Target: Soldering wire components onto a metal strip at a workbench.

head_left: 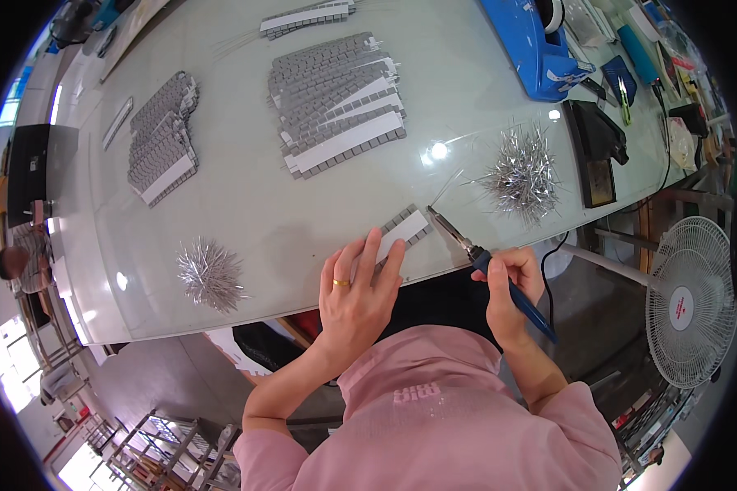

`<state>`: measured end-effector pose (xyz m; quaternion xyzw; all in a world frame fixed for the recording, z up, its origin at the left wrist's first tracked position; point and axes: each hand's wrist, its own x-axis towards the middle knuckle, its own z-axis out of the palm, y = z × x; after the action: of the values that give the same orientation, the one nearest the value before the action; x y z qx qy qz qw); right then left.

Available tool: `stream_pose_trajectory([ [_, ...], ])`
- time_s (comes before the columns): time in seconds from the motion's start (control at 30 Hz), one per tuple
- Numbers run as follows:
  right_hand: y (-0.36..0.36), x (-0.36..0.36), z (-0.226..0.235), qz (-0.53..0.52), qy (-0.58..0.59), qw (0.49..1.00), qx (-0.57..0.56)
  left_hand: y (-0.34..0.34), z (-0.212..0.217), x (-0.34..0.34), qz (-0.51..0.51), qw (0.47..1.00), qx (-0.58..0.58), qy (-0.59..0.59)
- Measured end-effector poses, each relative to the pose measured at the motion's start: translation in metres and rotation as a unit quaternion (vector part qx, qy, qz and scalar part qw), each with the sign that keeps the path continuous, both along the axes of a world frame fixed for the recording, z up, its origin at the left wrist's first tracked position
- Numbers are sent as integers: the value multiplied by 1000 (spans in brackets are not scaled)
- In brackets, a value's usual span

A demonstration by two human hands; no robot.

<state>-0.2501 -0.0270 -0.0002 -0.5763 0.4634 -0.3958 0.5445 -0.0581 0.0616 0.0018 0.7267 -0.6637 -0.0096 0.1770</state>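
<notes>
At the left of the frame, a stack of grey-blocked strips with white faces (164, 139) leans unevenly; a bump to the table could make it slide. Below it, toward the lower left, a spiky bundle of fine silver wires (211, 274) sits near the table's front edge, where a stray sleeve could scatter it. At upper centre, a larger stack of the same strips (336, 106) has crooked layers that might slip if knocked.

In the centre, the left hand (354, 300) lies with fingers extended, fingertips resting on a short white-faced strip with grey block edges (405, 231) at the table's front; it presses rather than wraps around it, so uneven pressure could let the strip turn. Whether the thumb bears on it too, I cannot tell.

Just right of the strip's end is the metal tip of a blue-handled soldering iron (481, 259), its handle closed in the right hand (516, 295). If hot, a slip leftward could scorch the strip or burn the fingers. The second silver wire bundle (524, 176), right of centre, could snag the iron; the black cord (551, 286), hanging below the table edge, could tug it.
</notes>
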Motion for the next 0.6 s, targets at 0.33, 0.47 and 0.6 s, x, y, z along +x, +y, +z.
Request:
stream_pose_trajectory([
  [0.33, 0, 1, 6, 9, 7, 1000, -16, 1, 2, -4, 9, 1000, 12, -10],
  [0.47, -1, 2, 8, 18, 41, 998, -52, 0, 1, -3, 7, 1000, 8, -19],
  [0.6, -1, -1, 6, 29, 106, 984, -140, -1, 1, -3, 4, 1000, 0, -17],
])
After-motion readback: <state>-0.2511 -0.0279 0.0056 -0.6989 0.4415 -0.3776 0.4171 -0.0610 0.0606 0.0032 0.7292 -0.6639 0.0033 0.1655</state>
